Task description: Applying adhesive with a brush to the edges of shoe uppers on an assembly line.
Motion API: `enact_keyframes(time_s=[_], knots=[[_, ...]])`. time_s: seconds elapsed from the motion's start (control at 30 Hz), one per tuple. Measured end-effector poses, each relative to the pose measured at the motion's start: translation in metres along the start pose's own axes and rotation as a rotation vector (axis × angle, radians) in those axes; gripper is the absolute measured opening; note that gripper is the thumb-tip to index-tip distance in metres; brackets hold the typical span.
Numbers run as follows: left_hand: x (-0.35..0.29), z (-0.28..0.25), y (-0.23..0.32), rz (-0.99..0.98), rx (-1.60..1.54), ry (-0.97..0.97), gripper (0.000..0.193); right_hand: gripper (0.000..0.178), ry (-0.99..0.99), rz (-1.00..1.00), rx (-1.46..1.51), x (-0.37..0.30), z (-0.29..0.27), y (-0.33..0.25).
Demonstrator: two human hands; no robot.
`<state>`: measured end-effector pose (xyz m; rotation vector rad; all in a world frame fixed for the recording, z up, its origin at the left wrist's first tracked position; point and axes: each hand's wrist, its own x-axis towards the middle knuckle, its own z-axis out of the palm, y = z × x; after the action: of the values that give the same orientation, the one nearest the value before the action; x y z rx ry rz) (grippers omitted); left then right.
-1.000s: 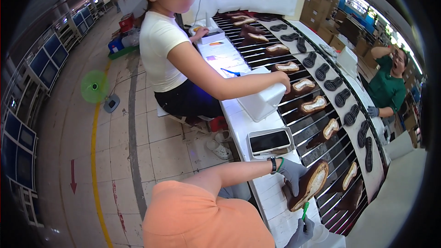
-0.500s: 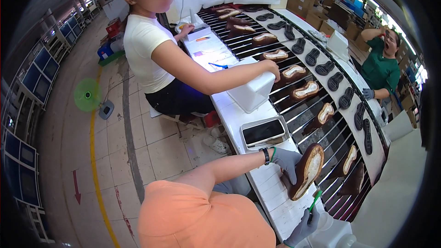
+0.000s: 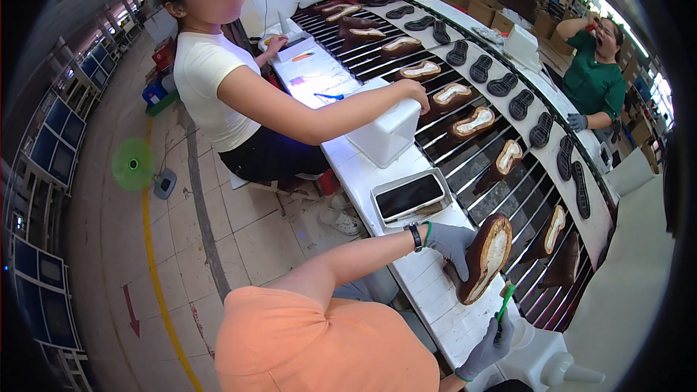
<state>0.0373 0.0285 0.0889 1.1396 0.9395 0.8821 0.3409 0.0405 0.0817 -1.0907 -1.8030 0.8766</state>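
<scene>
My left hand [image 3: 451,245], in a grey glove, grips a brown shoe upper [image 3: 499,243] by its side. Its pale underside faces up, with a brown rim around it. In my gloved right hand [image 3: 488,350] is a green-handled brush [image 3: 506,300], much like a toothbrush. The bristle end points up beside the heel or toe end of the upper; whether it touches cannot be told. Close by my right hand stand a white cup [image 3: 521,339] and a white bottle with a nozzle [image 3: 570,369].
Brown uppers [image 3: 473,123] lie on a roller conveyor [image 3: 465,174], with black soles [image 3: 520,104] on a belt beyond. A phone-like black screen in a tray [image 3: 411,198] and a white bin [image 3: 386,134] sit left. One person [image 3: 218,94] sits nearby; another [image 3: 597,83] is across.
The whole view has shifted a little. The brush and my right hand have risen slightly toward the upper, which my left hand still holds. The bottle nozzle now shows more.
</scene>
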Motion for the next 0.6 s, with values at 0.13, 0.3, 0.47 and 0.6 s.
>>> enact_keyframes(time_s=[0.13, 0.3, 0.47, 0.6], knots=[[0.001, -0.001, 0.007, -0.030, 0.026, -0.028, 0.078, 0.032, -0.034, -0.021, -0.019, 0.006, 0.001, -0.013], [0.006, -0.002, -0.002, -0.005, 0.088, -0.005, 0.074, 0.030, -0.051, -0.040, -0.010, 0.010, 0.000, -0.021], [0.017, -0.003, -0.019, 0.093, 0.115, -0.024, 0.061, 0.027, -0.080, -0.073, -0.076, 0.010, -0.014, -0.012], [0.018, -0.002, -0.021, 0.100, 0.173, 0.017, 0.061, 0.024, -0.048, -0.005, -0.072, 0.018, -0.026, -0.003]])
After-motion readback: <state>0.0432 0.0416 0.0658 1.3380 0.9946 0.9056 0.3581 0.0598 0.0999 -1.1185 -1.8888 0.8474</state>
